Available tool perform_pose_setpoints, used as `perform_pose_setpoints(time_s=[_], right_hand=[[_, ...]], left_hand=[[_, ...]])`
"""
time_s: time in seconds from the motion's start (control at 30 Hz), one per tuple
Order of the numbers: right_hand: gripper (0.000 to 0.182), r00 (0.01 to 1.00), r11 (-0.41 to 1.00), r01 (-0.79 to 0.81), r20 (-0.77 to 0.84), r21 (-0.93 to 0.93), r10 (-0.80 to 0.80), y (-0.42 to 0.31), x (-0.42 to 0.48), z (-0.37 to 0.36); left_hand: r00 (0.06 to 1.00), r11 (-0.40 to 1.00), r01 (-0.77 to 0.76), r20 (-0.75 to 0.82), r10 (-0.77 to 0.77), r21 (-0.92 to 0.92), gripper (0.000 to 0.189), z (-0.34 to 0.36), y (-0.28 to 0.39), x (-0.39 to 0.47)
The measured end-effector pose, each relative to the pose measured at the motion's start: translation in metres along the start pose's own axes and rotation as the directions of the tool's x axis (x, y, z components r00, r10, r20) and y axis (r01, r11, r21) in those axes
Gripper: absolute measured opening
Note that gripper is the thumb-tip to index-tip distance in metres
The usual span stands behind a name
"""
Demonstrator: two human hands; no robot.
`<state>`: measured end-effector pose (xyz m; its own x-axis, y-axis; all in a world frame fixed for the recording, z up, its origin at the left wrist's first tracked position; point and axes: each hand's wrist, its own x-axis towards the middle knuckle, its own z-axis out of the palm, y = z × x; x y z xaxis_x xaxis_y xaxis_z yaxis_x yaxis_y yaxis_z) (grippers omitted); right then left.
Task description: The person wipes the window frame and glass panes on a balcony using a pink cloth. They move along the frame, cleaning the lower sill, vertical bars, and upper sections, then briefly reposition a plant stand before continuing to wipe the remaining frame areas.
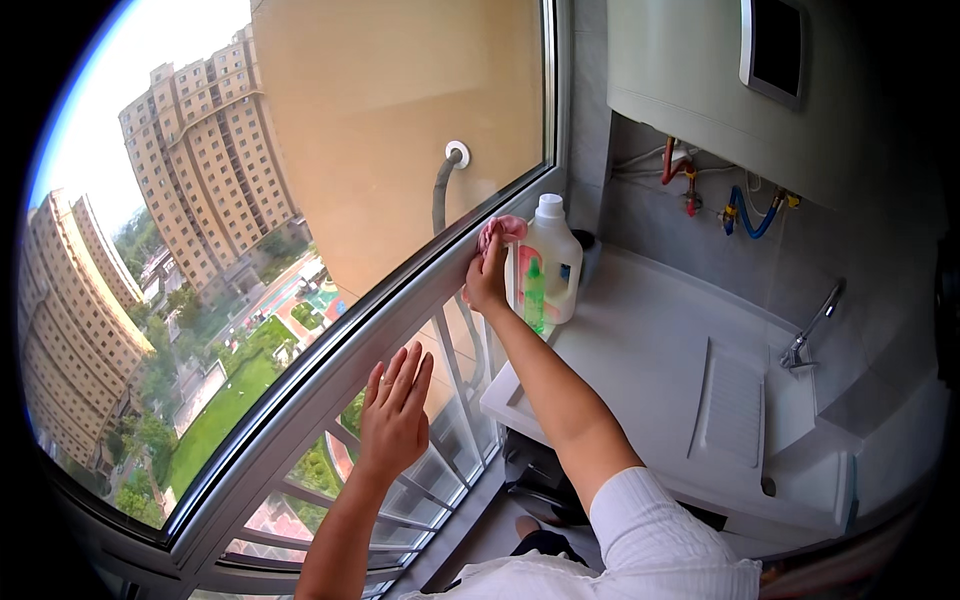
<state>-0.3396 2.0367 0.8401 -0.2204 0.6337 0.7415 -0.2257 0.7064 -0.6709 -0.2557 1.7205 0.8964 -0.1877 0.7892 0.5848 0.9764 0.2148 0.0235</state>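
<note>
My right hand (487,277) grips a pink cloth (512,227) at the grey window frame rail (397,324). Part of the cloth is hidden behind my fingers. Just right of that hand stand a large white plastic jug (564,244) with a white cap and a small green bottle (534,300), both upright. My left hand (394,420) is empty, its fingers stretched out and its back towards me. It is over the lower window panes, below the rail; whether it touches anything I cannot tell.
A white laundry sink (622,337) with a ribbed washboard (731,420) and a chrome tap (806,337) lies to the right. Above it hangs a white water heater (690,90) with a red pipe (667,166) and a blue hose (750,225). Tall buildings (214,150) show through the window glass.
</note>
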Motion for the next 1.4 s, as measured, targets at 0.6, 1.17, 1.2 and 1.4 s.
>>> perform_pose_setpoints(time_s=[0.6,1.17,1.2,1.4], right_hand=[[0.056,0.998,0.969,-0.009,0.062,-0.247,0.025,0.011,-0.059,-0.020],[0.039,0.872,0.773,-0.222,0.233,-0.594,0.430,0.120,-0.156,-0.033],[0.039,0.925,0.868,-0.198,0.208,-0.455,0.319,0.103,-0.156,-0.033],[0.044,0.960,0.964,-0.189,0.240,0.187,0.141,-0.068,-0.123,-0.024]], left_hand=[[0.985,0.996,0.090,0.148,-0.085,-0.029,0.074,0.086,-0.004,0.043],[0.986,0.989,0.089,0.149,-0.071,-0.115,0.074,0.070,0.014,-0.005],[0.985,0.990,0.104,0.146,-0.089,-0.095,0.074,0.063,0.009,-0.015],[0.975,0.982,0.173,0.156,-0.159,-0.079,0.073,0.036,0.001,-0.063]])
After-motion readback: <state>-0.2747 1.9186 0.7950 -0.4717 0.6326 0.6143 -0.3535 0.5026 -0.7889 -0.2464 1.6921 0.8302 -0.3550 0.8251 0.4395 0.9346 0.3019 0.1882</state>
